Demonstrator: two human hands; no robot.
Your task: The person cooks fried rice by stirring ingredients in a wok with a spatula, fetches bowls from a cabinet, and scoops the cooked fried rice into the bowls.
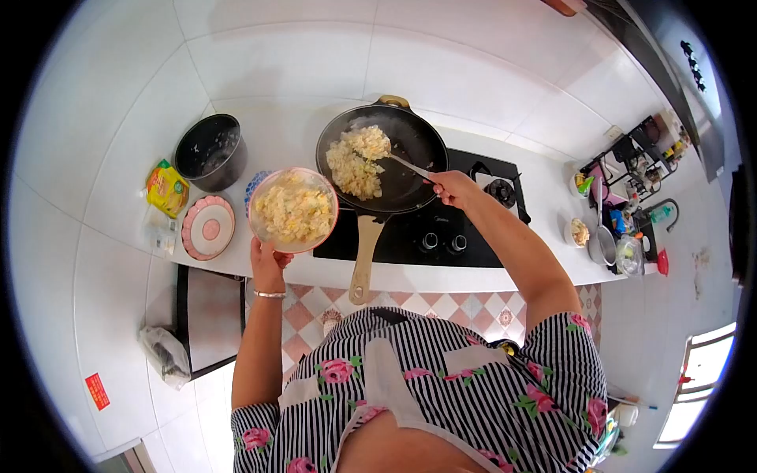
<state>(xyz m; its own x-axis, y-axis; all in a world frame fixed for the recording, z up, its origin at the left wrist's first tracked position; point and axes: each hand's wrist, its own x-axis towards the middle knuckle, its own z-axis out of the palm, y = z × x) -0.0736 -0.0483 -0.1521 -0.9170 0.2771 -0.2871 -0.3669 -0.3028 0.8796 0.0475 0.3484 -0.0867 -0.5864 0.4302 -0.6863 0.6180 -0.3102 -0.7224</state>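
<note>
My left hand (270, 266) grips the lower edge of a pink-rimmed bowl (319, 178), left of the pan. The bowl is heaped with fried rice (290, 211) that has yellow and green bits. In my right hand (456, 189) is the handle of a spatula (412, 165); its head is hidden in the rice inside the pan. That black frying pan (410, 142) sits on the stove with its light handle toward me. More fried rice (355, 162) lies in its left half, and the right half shows dark bare bottom.
Left of the bowl are a pink-patterned plate (209, 227), a black pot (221, 162) and a yellow packet (167, 189). The black gas stove (410, 240) lies under the pan. Farther right are a small bowl of food (578, 232), a saucepan (602, 248) and a rack (631, 158).
</note>
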